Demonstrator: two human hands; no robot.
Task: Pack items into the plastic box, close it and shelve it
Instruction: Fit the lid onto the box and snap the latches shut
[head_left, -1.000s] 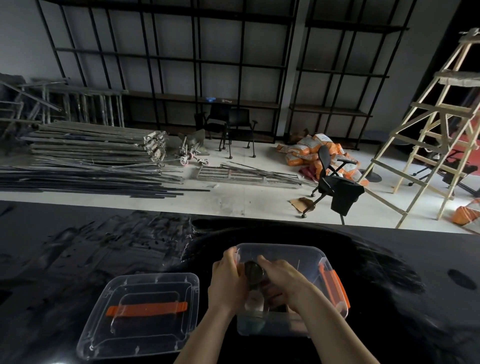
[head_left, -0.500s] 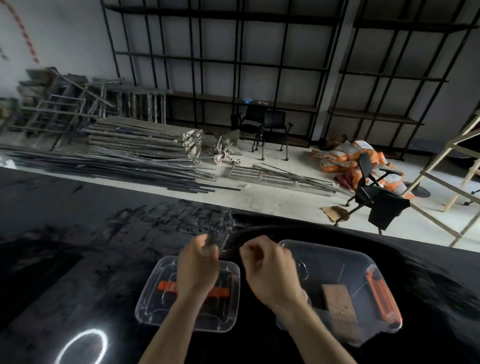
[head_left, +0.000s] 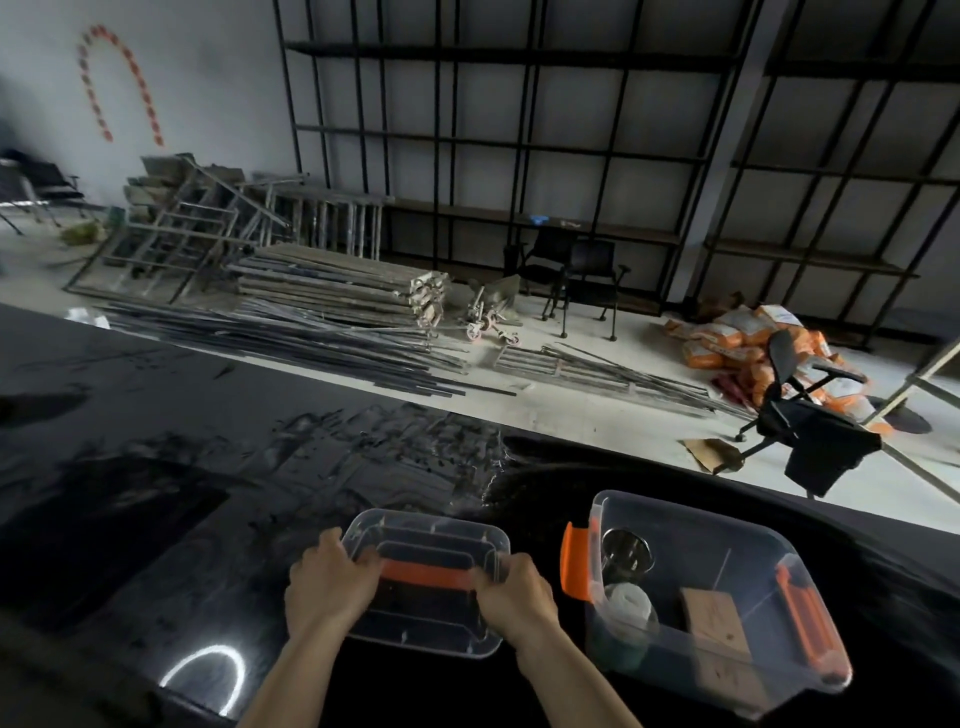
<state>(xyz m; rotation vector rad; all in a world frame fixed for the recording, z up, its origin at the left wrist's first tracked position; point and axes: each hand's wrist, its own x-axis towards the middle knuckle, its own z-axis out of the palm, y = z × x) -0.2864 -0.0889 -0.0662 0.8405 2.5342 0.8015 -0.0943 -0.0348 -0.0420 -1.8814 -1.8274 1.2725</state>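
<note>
A clear plastic lid (head_left: 431, 540) with an orange handle lies on the black table in front of me. My left hand (head_left: 327, 587) grips its left edge and my right hand (head_left: 514, 597) grips its right edge. To the right stands the clear plastic box (head_left: 769, 561) with orange latches, uncovered. Inside it I see a metal cup (head_left: 626, 553), a pale jar-like item (head_left: 631, 605) and a brown cardboard piece (head_left: 714, 621).
The glossy black table (head_left: 182, 493) stretches left and ahead, with a ring-light reflection (head_left: 205, 670) near its front. Beyond it lie metal rods (head_left: 291, 338), black chairs (head_left: 571, 270), orange sacks (head_left: 743, 338) and tall black shelving (head_left: 519, 130) along the wall.
Both hands left the box, moved left to the lid and closed on its two side edges. My view swung left, so the box now sits at the right.
</note>
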